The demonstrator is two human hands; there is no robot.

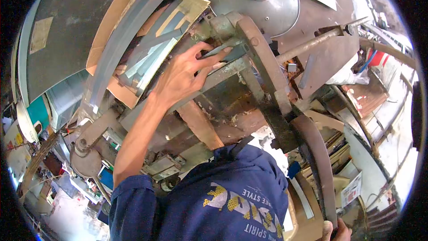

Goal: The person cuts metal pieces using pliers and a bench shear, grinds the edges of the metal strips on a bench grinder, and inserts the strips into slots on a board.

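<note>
Layout of a lever machine (257, 49) and its surroundings, head view.
The left hand (182, 72) lies at the machine's near left side; the right hand (342, 231) is at the lower end of the lever (318, 165), right of the torso. Left of the machine, an open box (121, 93) contains strips (147, 60); beyond lies a round lid (278, 11); rightward extends a rod (312, 42).

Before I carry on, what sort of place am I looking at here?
Probably a small metalworking shop, judging by the heavy machine with its long hand lever, and the cardboard box holding flat strips that look like metal.
</note>
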